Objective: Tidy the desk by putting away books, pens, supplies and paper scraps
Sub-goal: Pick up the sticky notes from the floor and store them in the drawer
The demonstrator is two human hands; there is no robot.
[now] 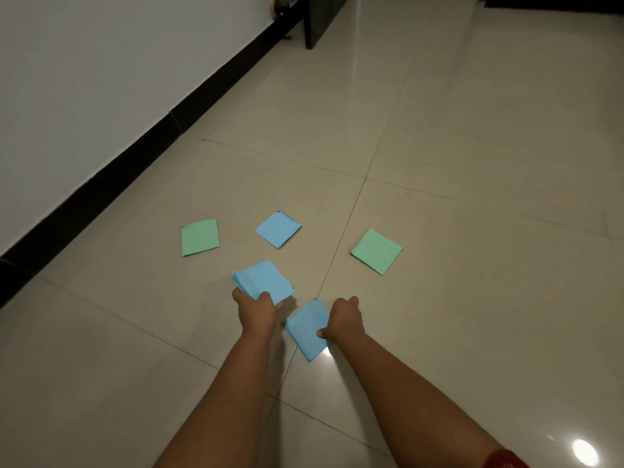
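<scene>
1. Blue paper fills both hands: the left hand (255, 310), just left of the frame's centre and low, has its grip curled round the near edge of a small blue stack (262, 282), thumb on top, fingers underneath.
2. That stack fans slightly at its edges and seems raised a little off the floor (472, 163); whether its far corner touches the tiles I cannot tell.
3. To the right, the right hand (345, 320) pinches the right edge of a second blue stack (308, 329), thumb pressed on the top sheet, the other fingers curled over and out of sight.
4. This second stack lies tilted like a diamond, its lower corner close to a bright light glare on the tile.
5. Further up the frame, three more squares lie flat on the floor, well apart from each other: a green square (200, 237) at the left, a blue square (278, 229) in the middle, and another green square (375, 251) at the right.
6. Glossy beige tiles with thin grout lines cover the floor.
7. A white wall (84, 79) with a black skirting strip (135, 157) runs diagonally across the upper left.
8. A dark furniture leg (315, 21) stands at the top centre.
9. A red sleeve edge (504, 459) shows at the bottom right, on the right arm.
</scene>
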